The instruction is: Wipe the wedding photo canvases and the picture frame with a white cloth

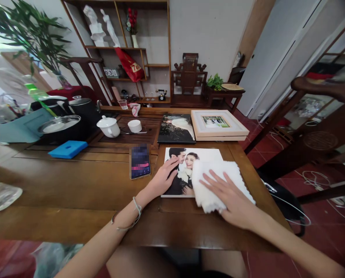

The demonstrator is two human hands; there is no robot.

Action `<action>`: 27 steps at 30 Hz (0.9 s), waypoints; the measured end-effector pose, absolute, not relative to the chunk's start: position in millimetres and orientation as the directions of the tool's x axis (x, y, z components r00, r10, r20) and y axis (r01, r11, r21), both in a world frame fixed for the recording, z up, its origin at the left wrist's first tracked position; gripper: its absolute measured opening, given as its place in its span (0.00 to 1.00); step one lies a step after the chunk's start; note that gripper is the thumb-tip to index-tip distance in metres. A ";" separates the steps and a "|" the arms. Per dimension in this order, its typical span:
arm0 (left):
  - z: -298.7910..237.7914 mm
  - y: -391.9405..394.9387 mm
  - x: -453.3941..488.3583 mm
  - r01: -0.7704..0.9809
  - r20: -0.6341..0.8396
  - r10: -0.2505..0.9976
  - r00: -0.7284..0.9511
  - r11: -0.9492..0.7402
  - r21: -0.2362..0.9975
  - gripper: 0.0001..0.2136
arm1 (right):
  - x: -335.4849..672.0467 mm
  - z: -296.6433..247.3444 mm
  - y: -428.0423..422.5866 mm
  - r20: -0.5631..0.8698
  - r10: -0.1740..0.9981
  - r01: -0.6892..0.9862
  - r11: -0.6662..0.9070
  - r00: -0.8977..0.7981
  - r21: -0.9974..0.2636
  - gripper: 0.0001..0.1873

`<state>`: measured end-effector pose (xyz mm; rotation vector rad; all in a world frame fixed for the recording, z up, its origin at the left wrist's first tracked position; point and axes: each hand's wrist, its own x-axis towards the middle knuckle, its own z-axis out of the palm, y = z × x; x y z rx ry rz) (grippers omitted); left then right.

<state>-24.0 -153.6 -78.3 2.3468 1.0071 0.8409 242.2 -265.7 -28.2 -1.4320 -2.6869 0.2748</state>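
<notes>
- Centre: photo (185, 173) on the table (82, 185), left hand (164, 177) on its left side, cloth (238, 175) across its right, right hand (233, 200) on the cloth.
- Left of centre: phone (140, 162) beside the photo.
- Behind the photo: second photo (175, 130), framed picture (218, 122) right of it.
- Upper left: shelf (157, 65) beyond the table.

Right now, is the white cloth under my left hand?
No, the cloth lies under your right hand, while your left hand rests on the photo.

Left fingers (170, 163) rest on a photo panel (186, 170), right fingers (216, 177) on a white cloth (237, 178).
</notes>
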 end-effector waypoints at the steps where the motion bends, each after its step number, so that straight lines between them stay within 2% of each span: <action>1: -77.6 -153.5 -24.5 0.486 0.350 0.756 0.554 -0.634 0.601 0.20 | 246.6 -27.4 -245.8 -0.012 0.847 0.828 0.517 -0.532 -0.219 0.51; 4: -75.8 -153.2 -25.4 0.486 0.342 0.749 0.567 -0.640 0.595 0.20 | 264.5 -26.9 -186.7 0.021 0.871 0.836 0.478 -0.491 -0.268 0.44; 8: -75.4 -152.9 -25.3 0.481 0.349 0.751 0.561 -0.639 0.601 0.19 | 288.0 -29.4 -139.8 0.089 0.893 0.826 0.442 -0.441 -0.349 0.42; 10: -76.3 -152.8 -24.9 0.469 0.368 0.748 0.552 -0.643 0.605 0.19 | 293.0 -31.9 -137.9 0.101 0.895 0.828 0.442 -0.435 -0.346 0.42; 15: -79.5 -152.8 -23.7 0.461 0.384 0.756 0.531 -0.637 0.617 0.19 | 274.4 -39.2 -195.9 0.138 0.856 0.829 0.518 -0.499 -0.210 0.44; 19: -78.7 -152.4 -23.2 0.445 0.388 0.761 0.520 -0.629 0.637 0.19 | 241.4 -38.1 -267.0 0.094 0.841 0.833 0.541 -0.533 -0.118 0.52; 21: -76.5 -151.6 -23.4 0.432 0.377 0.765 0.523 -0.619 0.656 0.19 | 225.1 -35.0 -286.6 0.061 0.831 0.825 0.557 -0.553 -0.095 0.52; 27: -70.8 -147.9 -25.4 0.370 0.340 0.792 0.507 -0.556 0.744 0.18 | 164.3 -22.5 -259.3 -0.031 0.924 0.925 0.380 -0.380 -0.019 0.45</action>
